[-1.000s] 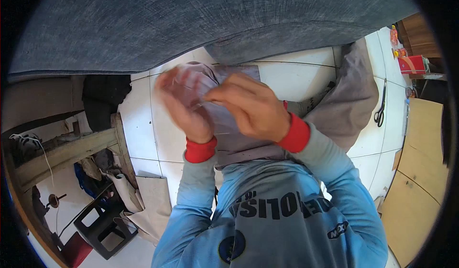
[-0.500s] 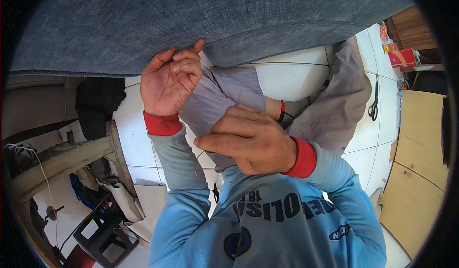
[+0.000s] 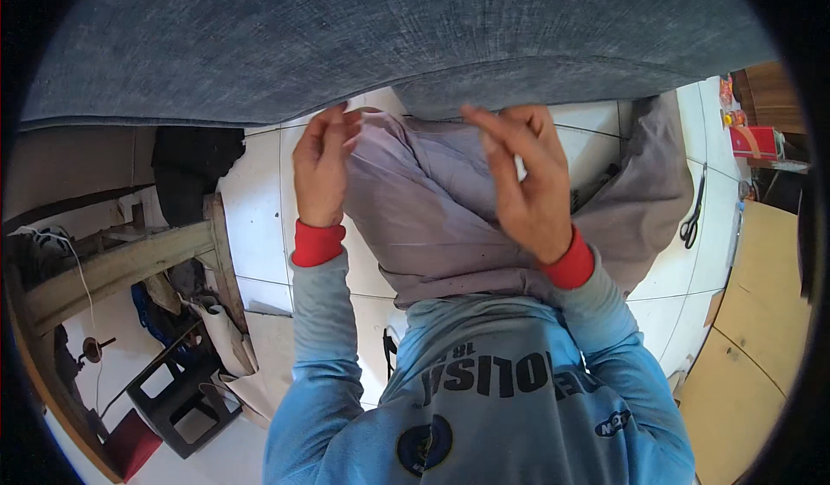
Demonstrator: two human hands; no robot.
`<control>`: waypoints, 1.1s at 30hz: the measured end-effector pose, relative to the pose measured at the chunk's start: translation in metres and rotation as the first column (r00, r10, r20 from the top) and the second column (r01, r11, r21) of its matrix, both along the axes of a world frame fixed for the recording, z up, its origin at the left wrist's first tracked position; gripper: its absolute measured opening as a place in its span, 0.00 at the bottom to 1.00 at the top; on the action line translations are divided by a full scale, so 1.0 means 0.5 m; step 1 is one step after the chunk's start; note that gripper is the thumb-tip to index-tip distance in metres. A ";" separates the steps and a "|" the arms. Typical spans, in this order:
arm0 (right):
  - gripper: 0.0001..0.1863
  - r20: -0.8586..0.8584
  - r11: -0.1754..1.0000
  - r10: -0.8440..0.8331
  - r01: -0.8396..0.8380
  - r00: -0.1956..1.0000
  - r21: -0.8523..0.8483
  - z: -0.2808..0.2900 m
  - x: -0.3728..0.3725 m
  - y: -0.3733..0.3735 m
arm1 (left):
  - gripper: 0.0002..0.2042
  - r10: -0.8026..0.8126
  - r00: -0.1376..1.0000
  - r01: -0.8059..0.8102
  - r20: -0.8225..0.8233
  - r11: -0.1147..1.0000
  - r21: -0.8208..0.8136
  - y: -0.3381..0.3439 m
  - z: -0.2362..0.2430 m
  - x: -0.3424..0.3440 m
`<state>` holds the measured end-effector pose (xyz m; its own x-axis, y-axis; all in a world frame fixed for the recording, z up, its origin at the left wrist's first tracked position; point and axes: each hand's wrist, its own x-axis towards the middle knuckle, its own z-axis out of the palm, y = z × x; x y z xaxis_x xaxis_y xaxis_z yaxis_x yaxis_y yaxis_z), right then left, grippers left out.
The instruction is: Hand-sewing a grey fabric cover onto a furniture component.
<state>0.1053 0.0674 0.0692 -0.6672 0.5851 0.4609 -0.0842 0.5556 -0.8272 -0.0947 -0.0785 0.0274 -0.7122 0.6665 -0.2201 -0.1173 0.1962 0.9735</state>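
Observation:
A large piece of furniture covered in grey-blue fabric [image 3: 285, 44] spans the top of the view. My left hand [image 3: 322, 169] is at its lower edge, the fingers curled in and the thumb against them. What they pinch, if anything, is too small to make out. Over my lap, my right hand [image 3: 534, 182] is lifted just below the same edge, apart from the left one. Its thumb and forefinger come close together, slightly blurred, and anything between them cannot be made out. Grey-mauve trousers [image 3: 441, 217] cover my folded legs beneath both hands.
Black scissors [image 3: 691, 226] lie on the white tiled floor [image 3: 259, 174] to the right. Beyond them are a red box [image 3: 755, 143] and yellowish boards [image 3: 739, 347]. At left stand a wooden frame [image 3: 130, 256], a dark stool [image 3: 186, 403] and a black cloth [image 3: 194, 161].
My right hand has swung forward and up from near my waist toward the fabric edge. My left hand has turned from palm-up to a curled grip, and my legs show lower in view.

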 end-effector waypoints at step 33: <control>0.13 -0.120 0.690 -0.721 0.724 0.683 -0.022 -0.042 -0.096 -0.118 | 0.21 -0.541 0.138 -0.432 -0.830 0.721 -0.542 -0.599 -0.594 0.022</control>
<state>0.0576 0.0086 0.0482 0.0133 0.8514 0.5244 0.2630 0.5030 -0.8233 -0.0838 -0.3781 -0.2694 -0.5823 0.7706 0.2590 0.7670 0.6264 -0.1392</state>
